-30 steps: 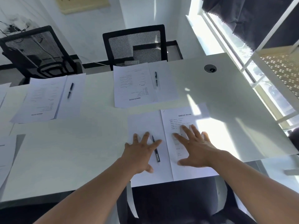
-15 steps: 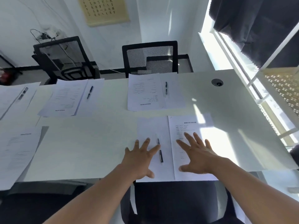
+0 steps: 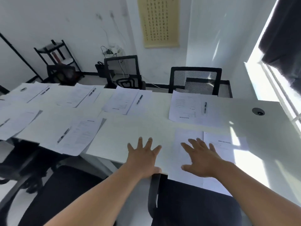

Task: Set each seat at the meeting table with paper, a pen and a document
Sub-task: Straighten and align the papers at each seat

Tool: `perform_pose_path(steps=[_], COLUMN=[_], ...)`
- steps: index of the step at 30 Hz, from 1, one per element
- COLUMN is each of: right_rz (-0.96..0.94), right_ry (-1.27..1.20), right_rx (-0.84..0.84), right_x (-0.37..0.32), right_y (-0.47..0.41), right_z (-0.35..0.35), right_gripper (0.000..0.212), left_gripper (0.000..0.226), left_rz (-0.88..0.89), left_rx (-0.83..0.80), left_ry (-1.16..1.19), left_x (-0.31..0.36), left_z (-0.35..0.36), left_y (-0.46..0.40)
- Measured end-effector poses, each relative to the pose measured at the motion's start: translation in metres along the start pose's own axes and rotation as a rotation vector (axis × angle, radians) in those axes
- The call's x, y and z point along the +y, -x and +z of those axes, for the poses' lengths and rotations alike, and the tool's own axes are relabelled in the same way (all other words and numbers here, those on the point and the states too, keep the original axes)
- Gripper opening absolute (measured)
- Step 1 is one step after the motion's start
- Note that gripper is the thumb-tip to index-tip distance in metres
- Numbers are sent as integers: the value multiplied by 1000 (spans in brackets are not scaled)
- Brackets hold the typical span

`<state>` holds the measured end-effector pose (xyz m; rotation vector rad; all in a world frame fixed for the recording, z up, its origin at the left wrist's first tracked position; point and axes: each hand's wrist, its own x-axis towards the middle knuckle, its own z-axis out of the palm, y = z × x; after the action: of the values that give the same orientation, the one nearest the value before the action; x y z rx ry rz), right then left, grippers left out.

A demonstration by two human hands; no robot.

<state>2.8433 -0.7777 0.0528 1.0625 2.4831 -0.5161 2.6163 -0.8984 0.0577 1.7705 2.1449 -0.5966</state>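
Both hands were spread flat and released, fingers straight, gripping nothing. The left hand (image 3: 143,156) hovered or rested over bare bench (image 3: 130,128) at the near edge; whether it touched could not be told. The right hand (image 3: 201,158) lay over the blank paper (image 3: 187,137) of the nearest setting, with the printed document (image 3: 228,144) just beside it toward 2 o'clock, long axes running from 6 to 12 o'clock. That setting's pen could not be seen; it was likely hidden under the right hand. So the nearest set sat under the right hand and at 3 o'clock from the left, making the right the nearer hand for any final squaring. The neighbouring set (image 3: 76,134), with its pen (image 3: 62,136) lying along 7 to 1 o'clock, sat well apart at 9 o'clock from the left hand. By my judgement the visible seats looked dressed, and any next move would turn leftward
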Motion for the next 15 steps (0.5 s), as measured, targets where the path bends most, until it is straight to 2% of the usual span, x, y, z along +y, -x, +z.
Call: perform_pose_path(steps=[10, 15], right_rz=[-152, -202], right_ry=[107, 109], right_rx=[58, 94], right_x=[-165, -283], right_y=[16, 21], right_z=[-37, -33], right_gripper=[102, 101], left_gripper=[98, 96], left_rz=[-196, -244], left_rx=[65, 99], left_ry=[93, 86], left_x=[-123, -203], left_z=[1, 29], left_y=[121, 196])
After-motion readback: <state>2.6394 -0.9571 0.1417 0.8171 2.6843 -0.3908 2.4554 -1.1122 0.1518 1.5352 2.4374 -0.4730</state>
